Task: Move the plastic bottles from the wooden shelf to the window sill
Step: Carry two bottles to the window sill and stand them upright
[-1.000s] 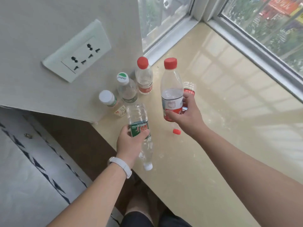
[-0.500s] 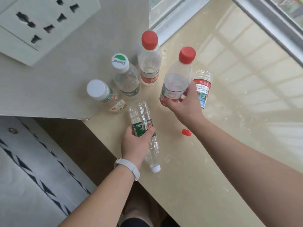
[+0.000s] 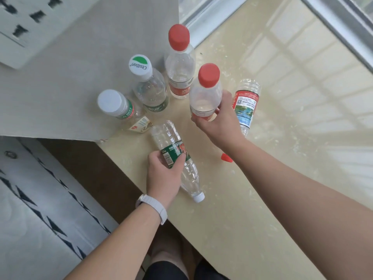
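With left hand curled round green-label bottle, laid flat on window sill, cap toward the wrist. With right hand clasped round upright red-capped bottle. Just beyond right fingers: capless red-label bottle. Beside right wrist: loose red cap. Beyond left hand: three capped bottles, upright.

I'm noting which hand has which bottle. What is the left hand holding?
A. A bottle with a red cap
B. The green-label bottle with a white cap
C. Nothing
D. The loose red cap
B: the left hand grips the green-label bottle round its label, while the right hand holds the red-capped bottle.
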Demonstrator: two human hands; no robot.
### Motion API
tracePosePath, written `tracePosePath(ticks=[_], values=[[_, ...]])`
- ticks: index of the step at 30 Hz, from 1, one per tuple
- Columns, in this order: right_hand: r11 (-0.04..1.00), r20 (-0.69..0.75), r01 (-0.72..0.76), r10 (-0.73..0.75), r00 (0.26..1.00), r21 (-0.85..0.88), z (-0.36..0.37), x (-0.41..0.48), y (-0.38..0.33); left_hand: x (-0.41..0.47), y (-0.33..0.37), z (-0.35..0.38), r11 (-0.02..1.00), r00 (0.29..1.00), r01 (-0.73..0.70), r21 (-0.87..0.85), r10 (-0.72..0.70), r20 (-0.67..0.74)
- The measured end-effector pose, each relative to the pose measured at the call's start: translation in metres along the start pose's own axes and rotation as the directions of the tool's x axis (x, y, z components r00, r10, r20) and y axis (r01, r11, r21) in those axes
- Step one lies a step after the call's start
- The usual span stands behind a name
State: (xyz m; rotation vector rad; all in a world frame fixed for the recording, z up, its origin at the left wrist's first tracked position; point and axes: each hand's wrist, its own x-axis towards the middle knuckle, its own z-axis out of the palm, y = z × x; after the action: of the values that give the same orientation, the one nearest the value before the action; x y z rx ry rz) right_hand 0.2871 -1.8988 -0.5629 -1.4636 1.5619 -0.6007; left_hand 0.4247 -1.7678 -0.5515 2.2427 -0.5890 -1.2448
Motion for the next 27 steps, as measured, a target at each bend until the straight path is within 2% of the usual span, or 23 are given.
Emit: tracePosePath(ticks=[4, 9, 16, 18, 21, 23, 25, 27], values=[[1.0, 0.006, 0.003, -0.003, 1.0, -0.015, -0.005, -0.004, 0.001, -0.011, 0.001, -0.011, 0.993, 0.997, -0.074, 0.089, 0.072, 0.027], [1.0, 0.017, -0.001, 0.002, 1.0, -0.03, -0.006, -0.004, 0.0, -0.013, -0.001, -0.02, 0.948, 0.971, -0.238, 0.212, 0.238, 0.028], [1.0, 0.071, -0.011, 0.009, 0.997, 0.023, -0.008, -0.005, -0.001, -0.012, -0.007, -0.021, 0.92, 0.942, -0.335, 0.204, 0.329, 0.065], [1.0, 0.081, -0.027, 0.026, 0.996, 0.005, -0.017, -0.01, 0.0, -0.012, -0.008, -0.025, 0.884, 0.913, -0.407, 0.231, 0.4, 0.081], [0.994, 0.081, 0.016, -0.007, 0.997, -0.111, -0.048, -0.022, 0.002, -0.003, -0.004, -0.035, 0.732, 0.815, -0.578, 0.361, 0.546, 0.196], [0.949, 0.134, 0.127, -0.091, 0.987, -0.29, -0.074, -0.027, 0.008, 0.006, 0.002, -0.041, 0.526, 0.693, -0.714, 0.462, 0.624, 0.362], [0.826, 0.237, 0.309, -0.219, 0.946, -0.471, -0.095, -0.024, 0.017, 0.02, 0.01, -0.044, 0.278, 0.539, -0.828, 0.488, 0.634, 0.555], [0.681, 0.359, 0.447, -0.279, 0.891, -0.58, -0.108, -0.018, 0.028, 0.034, 0.017, -0.045, 0.084, 0.418, -0.884, 0.459, 0.58, 0.699]])
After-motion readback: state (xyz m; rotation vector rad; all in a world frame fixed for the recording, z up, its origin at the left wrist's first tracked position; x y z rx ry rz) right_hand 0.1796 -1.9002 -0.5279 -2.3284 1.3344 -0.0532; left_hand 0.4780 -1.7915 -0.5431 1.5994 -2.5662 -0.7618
